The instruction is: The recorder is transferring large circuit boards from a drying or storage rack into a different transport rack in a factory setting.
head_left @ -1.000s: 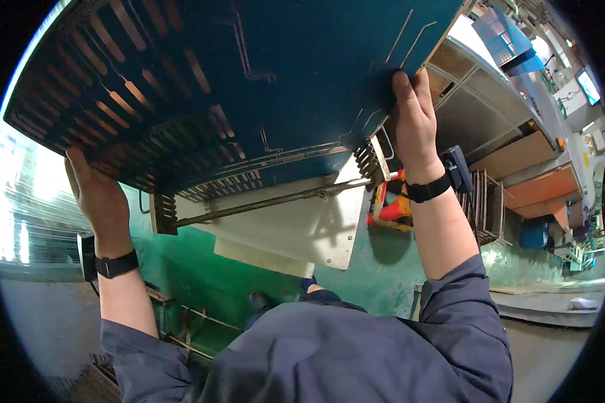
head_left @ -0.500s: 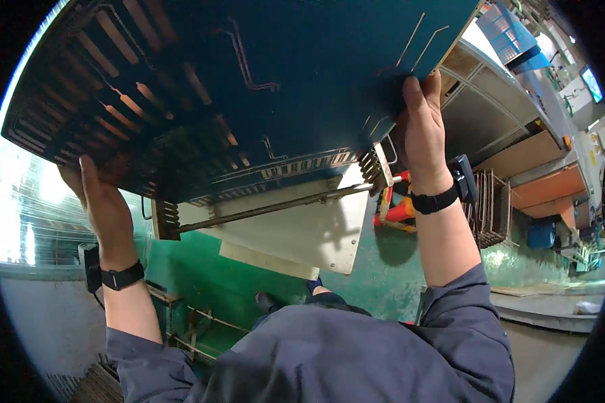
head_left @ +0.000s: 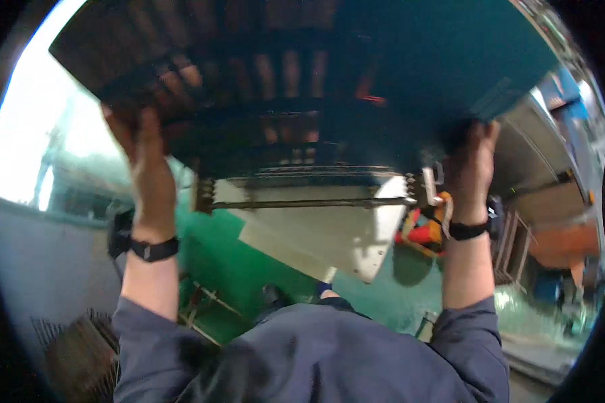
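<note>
While both hands are taken up with it, the principal item, a dark blue circuit panel [head_left: 383, 74] (kind judged from its copper-toned strips [head_left: 291, 74]), spans from 10 o'clock through 12 to 2; motion-blurred; clock read from mid-view.

Left hand [head_left: 153, 180]: between 9 and 10 o'clock. Grip closed on the panel's lower left edge; exact finger placing blurred.

Right hand [head_left: 476, 164]: between 2 and 3 o'clock. Grip likewise closed on the panel, at its lower right edge.

Fixture: metal rod [head_left: 309, 203], at the clock's centre, running crosswise between a left slotted block [head_left: 198, 195] at 9 o'clock and a right slotted block [head_left: 429, 188] near 3. Near edge of the panel appears just above the rod; whether it touches the slots cannot be told.

Status: panel raised and borne by both hands, so the taking-up counts as done. Not yet done: release; neither hand is free of it. Seating in any slot: unconfirmed.

Surroundings: white board [head_left: 309, 235], 6 o'clock, beyond the rod; green floor [head_left: 215, 252], 7 to 8 o'clock; red-and-yellow object [head_left: 420, 234], between 3 and 4, kind uncertain; wire racks [head_left: 81, 346], 8 o'clock, blurred.

Worn: dark wristband on each wrist, left example [head_left: 154, 250].
</note>
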Demonstrator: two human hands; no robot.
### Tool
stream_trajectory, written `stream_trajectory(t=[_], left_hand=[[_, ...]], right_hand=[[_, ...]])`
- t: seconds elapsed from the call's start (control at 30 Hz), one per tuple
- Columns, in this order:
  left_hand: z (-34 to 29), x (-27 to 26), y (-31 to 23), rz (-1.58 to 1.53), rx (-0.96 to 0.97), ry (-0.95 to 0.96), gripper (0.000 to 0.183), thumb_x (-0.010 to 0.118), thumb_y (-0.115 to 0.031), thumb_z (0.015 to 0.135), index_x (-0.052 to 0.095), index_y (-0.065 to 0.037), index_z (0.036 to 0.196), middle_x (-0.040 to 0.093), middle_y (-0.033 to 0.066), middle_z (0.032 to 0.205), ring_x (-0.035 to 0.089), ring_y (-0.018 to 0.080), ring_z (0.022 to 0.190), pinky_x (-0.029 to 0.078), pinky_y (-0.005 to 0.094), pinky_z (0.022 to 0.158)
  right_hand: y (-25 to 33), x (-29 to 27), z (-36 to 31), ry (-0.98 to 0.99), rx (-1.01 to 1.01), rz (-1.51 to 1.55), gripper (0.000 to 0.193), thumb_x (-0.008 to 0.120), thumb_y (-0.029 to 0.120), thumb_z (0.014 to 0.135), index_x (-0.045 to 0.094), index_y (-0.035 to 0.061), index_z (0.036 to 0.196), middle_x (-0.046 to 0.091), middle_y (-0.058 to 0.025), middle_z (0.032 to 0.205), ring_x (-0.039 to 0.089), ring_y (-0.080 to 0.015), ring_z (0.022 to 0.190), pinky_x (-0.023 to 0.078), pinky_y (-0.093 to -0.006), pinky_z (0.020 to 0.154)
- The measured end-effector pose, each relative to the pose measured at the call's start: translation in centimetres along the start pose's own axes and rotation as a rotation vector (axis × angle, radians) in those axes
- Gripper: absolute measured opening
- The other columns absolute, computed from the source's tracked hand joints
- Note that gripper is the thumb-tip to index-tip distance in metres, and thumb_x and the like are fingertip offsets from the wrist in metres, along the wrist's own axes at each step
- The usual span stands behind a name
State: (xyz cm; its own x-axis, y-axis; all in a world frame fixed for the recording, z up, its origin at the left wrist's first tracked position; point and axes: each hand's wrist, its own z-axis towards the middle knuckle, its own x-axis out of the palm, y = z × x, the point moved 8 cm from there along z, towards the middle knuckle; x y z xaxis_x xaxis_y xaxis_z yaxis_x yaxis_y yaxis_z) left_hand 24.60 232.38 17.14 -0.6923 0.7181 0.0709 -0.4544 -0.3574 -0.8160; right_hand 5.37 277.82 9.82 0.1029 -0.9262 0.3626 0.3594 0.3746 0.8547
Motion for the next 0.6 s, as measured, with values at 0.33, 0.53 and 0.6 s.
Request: stream_trajectory(t=[0.33, 0.53, 0.6], left_hand=[[-0.3, 1.4, -2.9, 0.027, 0.171, 0.102, 0.072, 0.055, -0.023, 0.099, 0.01, -0.016, 0.154, 0.045, 0.0077, 0.137, 0.042, 0.0178, 0.124, 0.031, 0.0351, 0.107], [-0.4, 1.6, -2.3, -0.033, 0.119, 0.106, 0.073, 0.056, -0.017, 0.098, 0.009, -0.016, 0.153, 0.046, 0.0072, 0.134, 0.043, 0.0172, 0.122, 0.032, 0.0354, 0.106], [-0.5, 1.2, -1.7, 0.026, 0.137, 0.1, 0.073, 0.056, -0.016, 0.097, 0.009, -0.015, 0.154, 0.043, 0.0066, 0.136, 0.041, 0.0173, 0.124, 0.031, 0.0357, 0.107]], right_hand=[[2.5, 4.3, -1.0, 0.093, -0.057, -0.059, 0.044, 0.044, 0.029, 0.102, 0.036, 0.0084, 0.14, 0.049, -0.0067, 0.129, 0.047, -0.0194, 0.117, 0.035, -0.0369, 0.103], [2.2, 4.1, -1.3, 0.1, 0.004, -0.029, 0.046, 0.044, 0.028, 0.103, 0.034, 0.0065, 0.142, 0.048, -0.007, 0.13, 0.046, -0.0183, 0.119, 0.033, -0.0362, 0.105], [1.5, 3.8, -1.2, 0.097, 0.012, -0.012, 0.048, 0.044, 0.028, 0.103, 0.032, 0.0057, 0.144, 0.047, -0.0074, 0.133, 0.045, -0.0187, 0.121, 0.031, -0.036, 0.107]])
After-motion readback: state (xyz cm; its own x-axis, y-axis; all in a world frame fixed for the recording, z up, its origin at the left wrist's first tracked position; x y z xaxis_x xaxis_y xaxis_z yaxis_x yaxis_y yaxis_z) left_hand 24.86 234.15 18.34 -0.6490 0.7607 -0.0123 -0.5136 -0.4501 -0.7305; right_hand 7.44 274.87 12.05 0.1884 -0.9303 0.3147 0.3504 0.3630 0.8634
